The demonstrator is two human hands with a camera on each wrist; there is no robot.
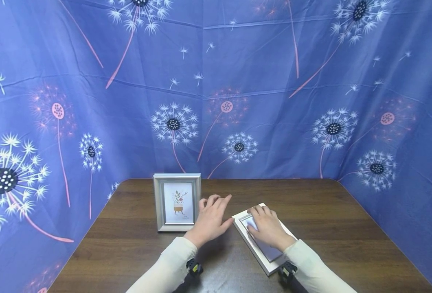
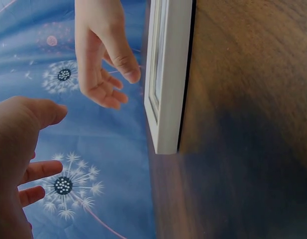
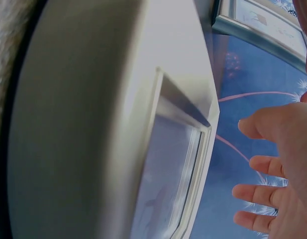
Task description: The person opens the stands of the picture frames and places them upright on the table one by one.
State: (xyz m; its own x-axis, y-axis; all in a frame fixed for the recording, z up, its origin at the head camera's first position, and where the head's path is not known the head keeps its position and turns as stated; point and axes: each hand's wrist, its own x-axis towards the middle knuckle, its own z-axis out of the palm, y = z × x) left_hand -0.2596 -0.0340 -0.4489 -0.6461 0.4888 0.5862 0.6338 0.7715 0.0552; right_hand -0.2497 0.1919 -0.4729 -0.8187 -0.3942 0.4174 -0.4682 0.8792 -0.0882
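A white picture frame [image 1: 251, 246] lies flat on the wooden table, turned at an angle. Over its upper part is my right hand [image 1: 268, 228], fingers loosely bent and gripping nothing. The left wrist view shows a gap between that hand [image 2: 103, 55] and the frame's face [image 2: 173, 74]. My left hand [image 1: 210, 219] hovers between the two frames with fingers spread and nothing in them; its thumb tip points at the white frame's far left corner. A silver picture frame [image 1: 158, 203] with a potted-plant print stands upright left of this hand.
Behind the brown wooden table [image 1: 128, 252] hangs a blue cloth [image 1: 267, 134] with dandelion prints, which also runs along both sides. Both wrists carry small black cameras on straps. The silver frame [image 3: 265, 25] appears at the top of the right wrist view.
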